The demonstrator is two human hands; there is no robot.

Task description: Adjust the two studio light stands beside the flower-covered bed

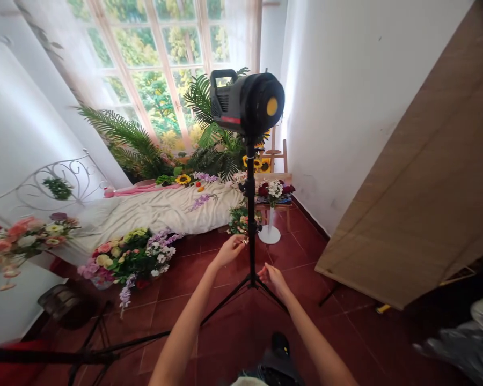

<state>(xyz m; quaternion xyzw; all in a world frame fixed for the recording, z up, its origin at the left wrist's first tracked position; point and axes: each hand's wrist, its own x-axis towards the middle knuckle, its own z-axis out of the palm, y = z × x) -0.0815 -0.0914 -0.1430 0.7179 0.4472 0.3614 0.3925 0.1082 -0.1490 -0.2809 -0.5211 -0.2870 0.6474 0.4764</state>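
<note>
Head view: left hand (232, 250) and right hand (273, 277) flank the stand (251, 209), half-curled, hold unclear.

A person's bare arms (189, 321) reach forward, angling inward. The left hand (230, 250), higher in view, has bent fingers (239, 238); the right hand (274, 276), lower, is half open, loosely curled, palm turned inward.

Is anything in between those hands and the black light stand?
Nothing visible: the left hand is just left of the light stand, and the right hand is lower, just right of it. Touching or not, I can't tell.
</note>
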